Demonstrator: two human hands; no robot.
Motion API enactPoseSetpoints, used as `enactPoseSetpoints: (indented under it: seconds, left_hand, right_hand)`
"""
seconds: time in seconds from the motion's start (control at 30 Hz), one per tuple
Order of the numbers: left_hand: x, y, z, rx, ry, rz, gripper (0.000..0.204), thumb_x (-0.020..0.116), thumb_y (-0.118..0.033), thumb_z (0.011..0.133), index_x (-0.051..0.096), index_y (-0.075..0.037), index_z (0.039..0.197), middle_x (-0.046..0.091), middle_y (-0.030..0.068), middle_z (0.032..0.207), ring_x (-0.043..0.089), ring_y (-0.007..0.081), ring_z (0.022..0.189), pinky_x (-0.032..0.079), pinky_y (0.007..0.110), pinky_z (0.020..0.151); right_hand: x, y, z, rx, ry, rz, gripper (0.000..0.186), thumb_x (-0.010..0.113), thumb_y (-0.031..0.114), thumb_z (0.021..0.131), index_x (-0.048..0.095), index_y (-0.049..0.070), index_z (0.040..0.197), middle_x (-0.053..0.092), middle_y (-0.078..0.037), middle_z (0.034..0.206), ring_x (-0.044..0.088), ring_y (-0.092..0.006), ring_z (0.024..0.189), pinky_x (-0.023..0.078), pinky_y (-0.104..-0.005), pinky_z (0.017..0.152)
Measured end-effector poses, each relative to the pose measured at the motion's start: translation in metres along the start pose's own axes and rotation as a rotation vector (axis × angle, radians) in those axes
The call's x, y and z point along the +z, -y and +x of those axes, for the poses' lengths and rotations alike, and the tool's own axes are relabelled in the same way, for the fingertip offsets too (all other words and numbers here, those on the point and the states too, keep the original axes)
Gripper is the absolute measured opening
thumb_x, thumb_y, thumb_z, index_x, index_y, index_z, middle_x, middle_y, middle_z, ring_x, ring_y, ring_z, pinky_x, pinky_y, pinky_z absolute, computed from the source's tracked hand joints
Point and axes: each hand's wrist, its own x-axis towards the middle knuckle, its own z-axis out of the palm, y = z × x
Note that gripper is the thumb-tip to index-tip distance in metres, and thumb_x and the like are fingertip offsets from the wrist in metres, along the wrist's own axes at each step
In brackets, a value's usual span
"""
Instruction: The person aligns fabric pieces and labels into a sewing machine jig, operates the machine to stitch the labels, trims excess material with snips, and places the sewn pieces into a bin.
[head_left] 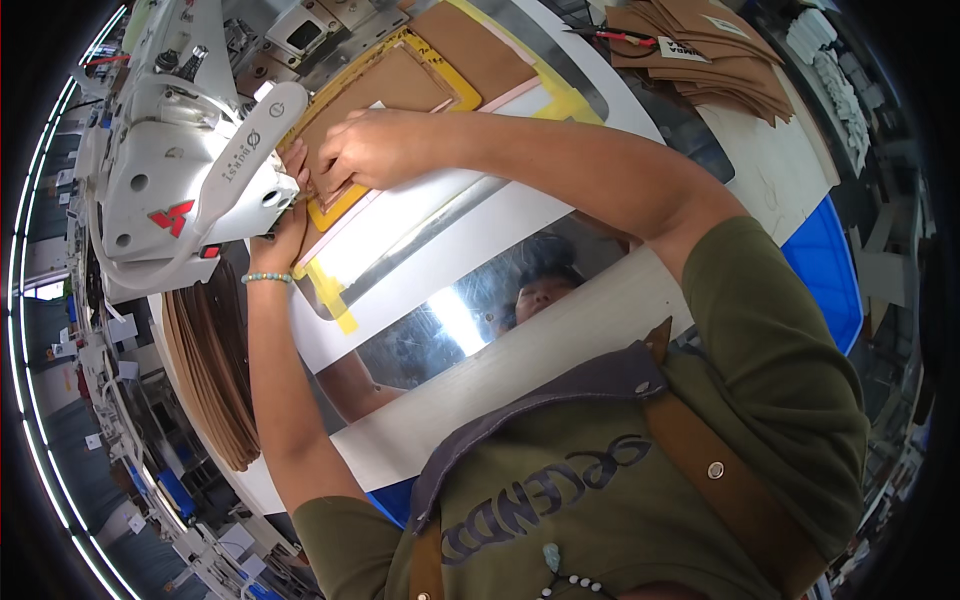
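A flat brown panel (508,62) lies under the sewing machine head (165,195), with a yellow frame (462,88) on top of it. My right hand (385,148) reaches in over the frame's near side. Its fingers are bent and pressed together against the brown material inside the frame; whatever they pinch is hidden. Beside the machine head, my left hand (290,225) touches the left end of the panel. The machine covers part of that hand, and only some fingertips show close to the right hand's fingers.
Yellow tape (568,100) marks the corners of the clear template around the panel. Stacked brown pieces (715,50) lie at the far right with red-handled snippers (625,37). More brown pieces (208,370) stand at the left. A blue bin (828,275) sits right of the table.
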Motion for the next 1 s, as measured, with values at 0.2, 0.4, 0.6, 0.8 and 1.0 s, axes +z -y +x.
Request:
enactPoseSetpoints:
  seconds: [0.2, 0.4, 0.6, 0.8, 1.0]
  left_hand:
    - [0.017, 0.038, -0.014, -0.02, -0.046, -0.164, 0.035, 0.062, -0.015, 0.108, 0.068, -0.007, 0.141, 0.069, 0.013, 0.145, 0.063, 0.0294, 0.134, 0.045, 0.037, 0.117]
    - [0.028, 0.068, -0.035, -0.151, 0.028, -0.237, 0.037, 0.064, -0.017, 0.103, 0.069, -0.009, 0.139, 0.07, 0.0118, 0.142, 0.065, 0.0302, 0.13, 0.049, 0.04, 0.112]
    - [0.039, 0.087, -0.032, -0.07, 0.086, -0.178, 0.044, 0.059, -0.017, 0.106, 0.063, -0.013, 0.149, 0.064, 0.0099, 0.152, 0.057, 0.0303, 0.14, 0.043, 0.039, 0.12]
    - [0.051, 0.104, -0.038, -0.079, 0.032, -0.148, 0.046, 0.063, -0.012, 0.099, 0.065, -0.009, 0.144, 0.067, 0.0132, 0.146, 0.062, 0.0308, 0.134, 0.048, 0.04, 0.114]
    - [0.045, 0.089, -0.033, -0.162, 0.077, -0.051, 0.04, 0.061, -0.014, 0.103, 0.066, -0.007, 0.142, 0.069, 0.0155, 0.142, 0.064, 0.0319, 0.129, 0.05, 0.041, 0.111]
  right_hand:
    - [0.0, 0.0, 0.001, 0.016, 0.04, -0.086, 0.028, 0.067, 0.009, 0.092, 0.083, 0.017, 0.113, 0.073, -0.004, 0.121, 0.066, -0.0246, 0.118, 0.051, -0.0431, 0.103]
    - [-0.002, 0.0, 0.003, 0.011, 0.058, -0.086, 0.03, 0.066, 0.009, 0.092, 0.083, 0.018, 0.116, 0.072, -0.005, 0.123, 0.065, -0.0261, 0.119, 0.051, -0.0443, 0.105]
    - [-0.006, 0.0, 0.013, 0.066, 0.161, -0.103, 0.032, 0.066, 0.01, 0.092, 0.083, 0.018, 0.118, 0.071, -0.004, 0.129, 0.064, -0.0257, 0.125, 0.05, -0.0451, 0.108]
    - [-0.009, 0.003, 0.018, 0.099, 0.243, -0.1, 0.032, 0.064, 0.01, 0.094, 0.083, 0.02, 0.119, 0.071, -0.004, 0.133, 0.063, -0.026, 0.129, 0.049, -0.0452, 0.109]
    - [-0.013, 0.008, 0.018, 0.138, 0.254, -0.124, 0.032, 0.064, 0.011, 0.096, 0.083, 0.02, 0.121, 0.071, -0.005, 0.133, 0.062, -0.0253, 0.131, 0.048, -0.0453, 0.11]
